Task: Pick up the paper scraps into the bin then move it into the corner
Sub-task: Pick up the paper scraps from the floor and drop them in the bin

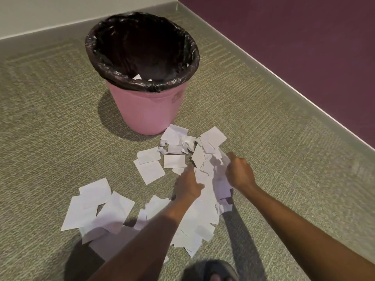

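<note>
Grey-green woven carpet (50, 122) is covering the floor, with faint square tile patterning showing. Purple wall (294, 47) is filling the 1–2 o'clock area, with a pale skirting strip (263, 65) running diagonally along its base. Off-white wall (60, 11) is sitting at 11 o'clock, grey skirting (50, 34) under it. The two walls are meeting at 12 o'clock. Dark sandal (213, 269) with toes in it is showing at 6 o'clock, blurred.
</note>
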The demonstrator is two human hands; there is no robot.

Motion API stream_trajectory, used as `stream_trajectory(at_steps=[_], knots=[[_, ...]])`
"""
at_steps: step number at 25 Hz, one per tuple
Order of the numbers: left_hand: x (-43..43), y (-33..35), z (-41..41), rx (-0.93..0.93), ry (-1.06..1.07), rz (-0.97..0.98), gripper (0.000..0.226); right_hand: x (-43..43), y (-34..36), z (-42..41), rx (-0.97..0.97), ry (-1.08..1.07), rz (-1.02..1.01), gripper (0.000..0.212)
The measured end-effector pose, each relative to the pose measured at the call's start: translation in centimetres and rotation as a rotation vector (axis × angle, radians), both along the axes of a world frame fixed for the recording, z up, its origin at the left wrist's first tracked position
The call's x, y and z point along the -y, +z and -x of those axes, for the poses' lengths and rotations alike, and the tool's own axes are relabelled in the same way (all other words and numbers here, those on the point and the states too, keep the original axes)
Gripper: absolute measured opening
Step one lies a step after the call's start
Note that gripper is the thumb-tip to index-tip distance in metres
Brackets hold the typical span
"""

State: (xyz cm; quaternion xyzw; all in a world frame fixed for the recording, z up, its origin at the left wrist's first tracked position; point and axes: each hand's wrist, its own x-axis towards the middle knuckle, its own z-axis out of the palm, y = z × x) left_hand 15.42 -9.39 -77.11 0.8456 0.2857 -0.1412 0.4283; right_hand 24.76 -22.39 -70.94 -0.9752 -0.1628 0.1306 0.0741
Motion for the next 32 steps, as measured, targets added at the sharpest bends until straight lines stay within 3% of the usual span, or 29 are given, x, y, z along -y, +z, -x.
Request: stream_trajectory(at_steps=[3,5,7,11,16,19,22,26,28,32], knots=[[-0.8,-0.3,0.3,-0.018,0.048,0.082,0.077,0.4,-1.1,-0.4,-0.170,0.053,0.022,0.036],[-1.5,-0.2,0.5,-0.042,0.044,0.101,0.072,0.0,-1.9,0.3,-0.265,0.128,0.086,0.053],[-2.4,0.0,0.6,-0.036,0.066,0.092,0.063,-0.4,-2.8,1.1,-0.221,0.171,0.110,0.056],[-3.9,1.0,0.8,0.022,0.077,0.070,0.042,-0.9,-3.3,1.0,-0.033,0.213,0.096,0.033],[-5.8,2.8,0.9,0.067,0.068,0.138,0.022,-1.4,-2.6,0.9,-0.021,0.260,0.119,0.014],[-7.7,3.8,0.7,0.080,0.064,0.233,0.021,-1.9,-1.4,1.3,0.002,0.238,0.117,0.007],[-9.1,5.5,0.8,0.082,0.079,0.306,0.023,-1.8,-0.3,0.9,-0.030,0.164,-0.007,0.014],[-10.9,7.9,1.4,0.083,0.153,0.433,0.007,-2.0,2.3,0.9,-0.090,0.062,-0.185,0.019],[-11.7,8.7,2.1,0.119,0.161,0.448,0.018,-2.0,3.5,1.2,-0.112,-0.006,-0.293,0.019],[-11.8,9.8,4.8,0.220,0.448,0.581,0.026,-2.3,6.2,1.9,-0.217,-0.174,-0.637,0.032]])
